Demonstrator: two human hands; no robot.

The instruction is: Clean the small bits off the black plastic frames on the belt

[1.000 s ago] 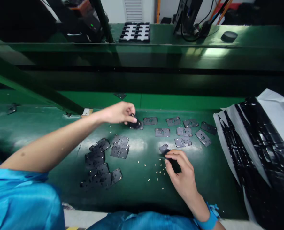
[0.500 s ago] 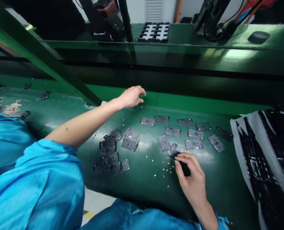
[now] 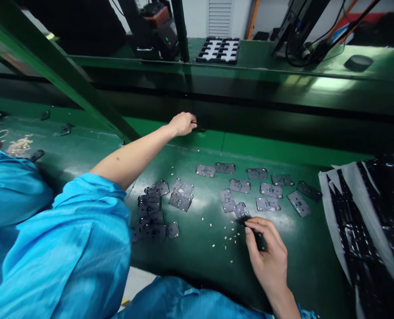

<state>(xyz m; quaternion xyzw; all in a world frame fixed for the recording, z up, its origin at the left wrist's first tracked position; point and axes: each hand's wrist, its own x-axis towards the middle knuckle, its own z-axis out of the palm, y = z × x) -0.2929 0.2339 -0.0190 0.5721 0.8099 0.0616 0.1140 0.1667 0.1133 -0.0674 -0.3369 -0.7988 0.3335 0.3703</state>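
Note:
My left hand [image 3: 182,123] reaches to the far side of the green bench, its fingers closed on a dark plate [image 3: 199,129] over the bright green strip. At the lower right, my right hand [image 3: 269,248] has thumb and fingertips together by the lower end of a small dark plate [image 3: 241,210]; what it pinches is too hidden to name. Several flat dark plates [image 3: 239,185] lie spread out beyond it. Tiny pale pieces [image 3: 226,238] are scattered left of my right hand. Overlapping dark plates [image 3: 149,204] form a loose group on the left.
A slanted green beam [image 3: 60,75] crosses the upper left. Black film-wrapped trays [image 3: 369,221] stand at the right. On the raised shelf are a black-and-white tray [image 3: 218,49] and a round dark disc [image 3: 358,63]. Another person's blue sleeve [image 3: 13,190] is at the far left.
My left hand has closed and now has a dark plate at its fingers; its forearm has shifted right. The view has tilted slightly. My right hand stays near the same small plate.

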